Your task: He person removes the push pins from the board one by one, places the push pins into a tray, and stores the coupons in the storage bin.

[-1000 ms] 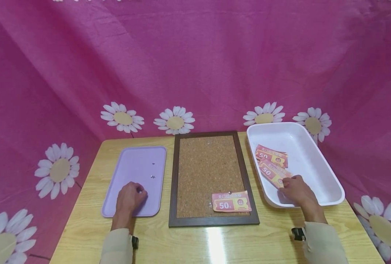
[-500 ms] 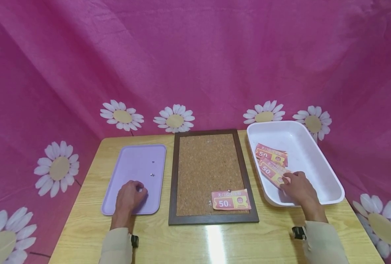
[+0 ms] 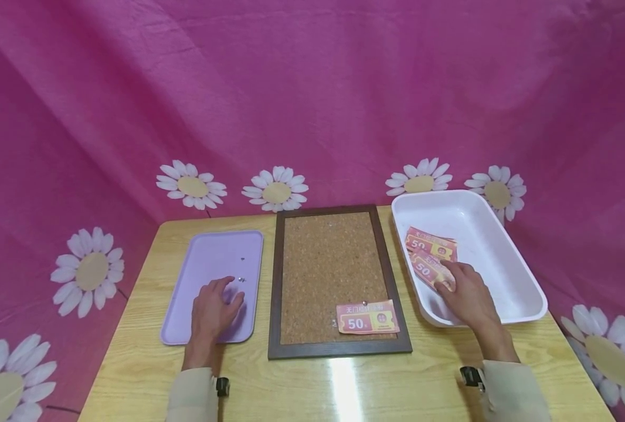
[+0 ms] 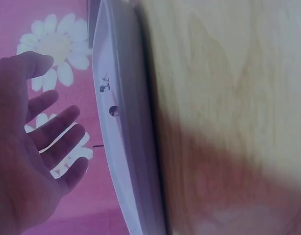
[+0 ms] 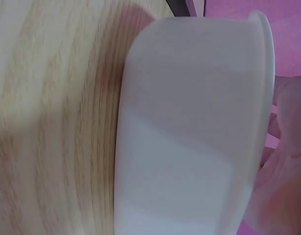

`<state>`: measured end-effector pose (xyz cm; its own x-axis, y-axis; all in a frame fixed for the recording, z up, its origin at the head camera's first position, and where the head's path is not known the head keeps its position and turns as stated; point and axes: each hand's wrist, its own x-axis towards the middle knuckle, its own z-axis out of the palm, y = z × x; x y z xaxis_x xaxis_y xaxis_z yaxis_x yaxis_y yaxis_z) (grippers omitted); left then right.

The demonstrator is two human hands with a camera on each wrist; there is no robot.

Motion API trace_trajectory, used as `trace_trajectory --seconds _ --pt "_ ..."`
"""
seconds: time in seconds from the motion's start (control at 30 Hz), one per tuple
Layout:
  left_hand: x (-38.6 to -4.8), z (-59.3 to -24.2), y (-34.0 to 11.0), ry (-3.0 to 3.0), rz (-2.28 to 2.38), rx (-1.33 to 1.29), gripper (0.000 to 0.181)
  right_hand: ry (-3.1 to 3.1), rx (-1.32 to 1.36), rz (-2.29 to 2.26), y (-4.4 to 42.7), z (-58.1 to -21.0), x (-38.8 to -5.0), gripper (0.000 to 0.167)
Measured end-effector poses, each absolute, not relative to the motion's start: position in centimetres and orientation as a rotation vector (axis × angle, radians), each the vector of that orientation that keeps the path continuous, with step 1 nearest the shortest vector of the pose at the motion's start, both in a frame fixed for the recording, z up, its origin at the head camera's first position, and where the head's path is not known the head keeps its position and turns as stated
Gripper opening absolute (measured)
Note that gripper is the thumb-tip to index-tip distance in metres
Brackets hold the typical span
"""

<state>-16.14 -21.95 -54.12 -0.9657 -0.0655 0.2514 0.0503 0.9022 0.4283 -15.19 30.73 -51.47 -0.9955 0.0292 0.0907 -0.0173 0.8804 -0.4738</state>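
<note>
My left hand [image 3: 212, 310] hovers over the lilac tray [image 3: 217, 249], thumb and index finger parted. Metal pushpins [image 3: 242, 279] lie on the tray just ahead of the fingertips; the left wrist view shows the hand [image 4: 23, 147] holding nothing. Inside the white basin [image 3: 508, 281], my right hand [image 3: 468, 299] is at the near end of a red and yellow coupon [image 3: 423, 269], thumb and forefinger spread over it. More coupons [image 3: 434, 243] lie behind that one. In the right wrist view the basin wall [image 5: 185, 127] hides the fingertips.
Between tray and basin lies a dark-framed cork board [image 3: 333, 264]. Another coupon [image 3: 367, 319] sits on its lower right corner, with a pin [image 3: 365, 303] at its top edge. The wooden table [image 3: 270, 387] meets a pink flowered curtain [image 3: 312, 105] behind.
My left hand has opened from a curled pose and reached slightly toward the pins. The right thumb and forefinger have spread and shifted left over the coupon.
</note>
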Motion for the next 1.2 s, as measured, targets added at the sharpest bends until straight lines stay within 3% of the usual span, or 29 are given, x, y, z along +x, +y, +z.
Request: trace_trajectory --seconds 1.2 --pt "-15.3 -55.1 -15.9 -2.892 -0.655 -0.180 0.044 -2.744 0.121 0.809 26.8 -52.7 -12.9 0.048"
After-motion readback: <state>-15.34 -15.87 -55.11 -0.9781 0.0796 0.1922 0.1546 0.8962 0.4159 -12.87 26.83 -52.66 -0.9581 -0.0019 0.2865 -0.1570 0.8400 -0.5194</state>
